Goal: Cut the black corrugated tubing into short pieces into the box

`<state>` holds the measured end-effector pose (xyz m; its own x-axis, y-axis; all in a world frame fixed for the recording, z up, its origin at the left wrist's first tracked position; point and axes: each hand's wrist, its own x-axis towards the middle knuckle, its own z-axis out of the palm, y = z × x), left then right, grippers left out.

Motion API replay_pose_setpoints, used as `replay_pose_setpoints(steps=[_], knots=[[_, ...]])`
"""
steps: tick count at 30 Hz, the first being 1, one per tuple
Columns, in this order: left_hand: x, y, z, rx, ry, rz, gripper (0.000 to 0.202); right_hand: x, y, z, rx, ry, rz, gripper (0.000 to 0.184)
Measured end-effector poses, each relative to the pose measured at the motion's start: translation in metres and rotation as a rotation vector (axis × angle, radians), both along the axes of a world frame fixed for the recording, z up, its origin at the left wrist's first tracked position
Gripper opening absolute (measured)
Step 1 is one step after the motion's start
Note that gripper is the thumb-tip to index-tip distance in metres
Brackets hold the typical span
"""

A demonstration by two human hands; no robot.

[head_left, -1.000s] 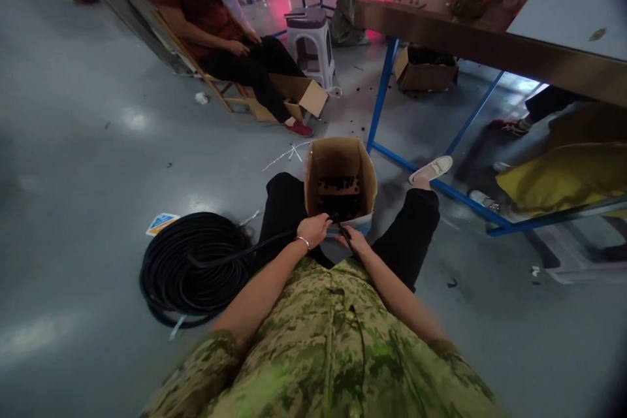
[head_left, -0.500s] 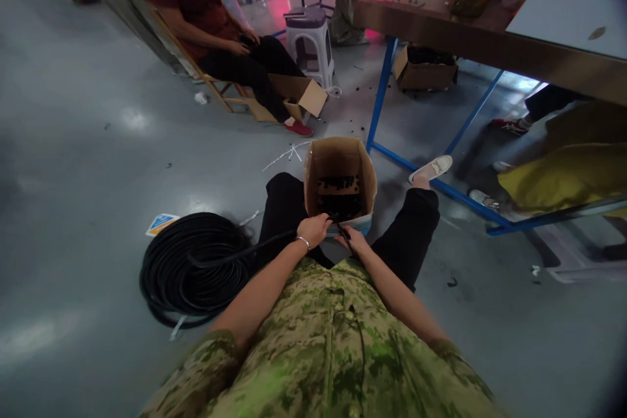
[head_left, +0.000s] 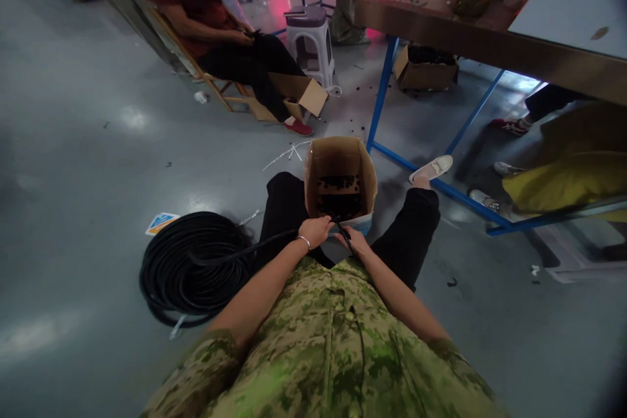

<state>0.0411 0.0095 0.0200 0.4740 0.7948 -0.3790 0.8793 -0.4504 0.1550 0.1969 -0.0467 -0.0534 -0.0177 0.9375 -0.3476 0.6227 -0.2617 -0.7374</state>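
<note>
My left hand (head_left: 316, 231) is closed round a black hose (head_left: 274, 238) near its end, at the front rim of a cardboard box (head_left: 341, 155). The hose runs left over my thigh to a large coil (head_left: 193, 268) on the floor. My right hand (head_left: 355, 243) is closed on a slim black tool (head_left: 345, 235), whose kind is too small and dark to make out. The tool's tip meets the hose end above the rim. Small black pieces (head_left: 340, 201) lie inside the box, which stands between my legs.
A person in a red top (head_left: 196, 13) sits at the far left, an open carton (head_left: 306, 98) by their feet. A stool (head_left: 309, 39) stands behind. To the right is a table (head_left: 480, 36) with blue legs (head_left: 382, 98), another carton (head_left: 425, 75) beneath it.
My hands, the hose and the box look almost unmoved. The seated person's hands have shifted slightly in their lap.
</note>
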Motion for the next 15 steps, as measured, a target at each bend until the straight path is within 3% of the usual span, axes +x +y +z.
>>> replay_pose_setpoints(steps=[10,15], knots=[[0.0035,0.0077,0.0024,0.001,-0.015,0.009,0.034,0.0009,-0.0034,0.0050,0.025,-0.128,-0.018,0.043],[0.0059,0.0074,0.0021,0.010,0.017,0.089,0.037,-0.0006,-0.0019,0.0052,0.043,-0.194,-0.018,0.047]])
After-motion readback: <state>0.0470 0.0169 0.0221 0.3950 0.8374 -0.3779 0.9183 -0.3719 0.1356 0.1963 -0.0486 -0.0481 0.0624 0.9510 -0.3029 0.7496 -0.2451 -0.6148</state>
